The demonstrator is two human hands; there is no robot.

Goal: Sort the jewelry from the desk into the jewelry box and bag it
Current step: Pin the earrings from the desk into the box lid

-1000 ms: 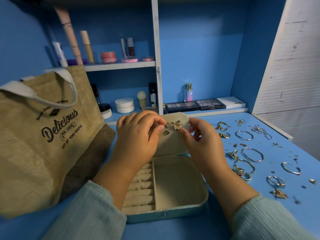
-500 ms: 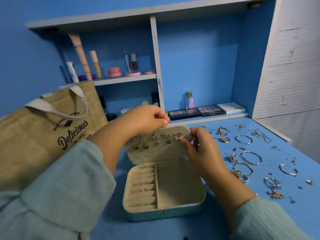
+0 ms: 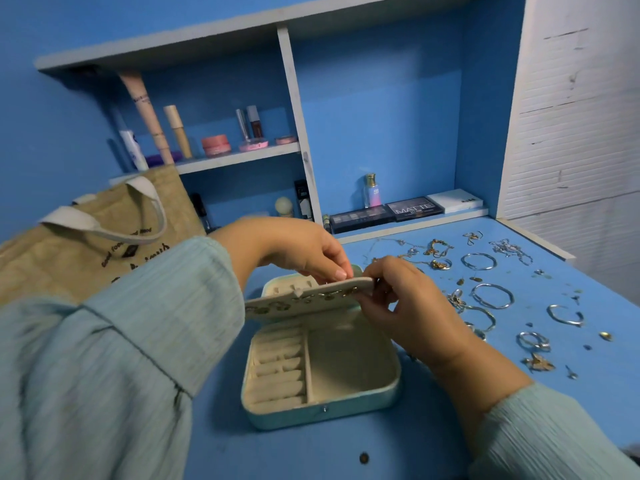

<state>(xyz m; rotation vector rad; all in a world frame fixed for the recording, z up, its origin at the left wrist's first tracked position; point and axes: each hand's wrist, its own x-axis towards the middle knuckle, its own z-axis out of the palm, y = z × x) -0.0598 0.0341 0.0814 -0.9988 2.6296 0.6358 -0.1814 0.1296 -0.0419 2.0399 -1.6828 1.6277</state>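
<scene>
The pale teal jewelry box [image 3: 322, 403] lies open on the blue desk [image 3: 433, 438], cream ring rolls at its left, an empty tray at right. Its earring panel [image 3: 308, 299], studded with small earrings, is tilted nearly flat above it. Right of the box lie scattered bangles [image 3: 491, 295], rings and chains; left of it stands the burlap bag [image 3: 86, 251].

Bag [image 3: 86, 251] lettering behind the sleeve [image 3: 138, 323]; tiniest desk [image 3: 450, 427] pieces indistinct
</scene>
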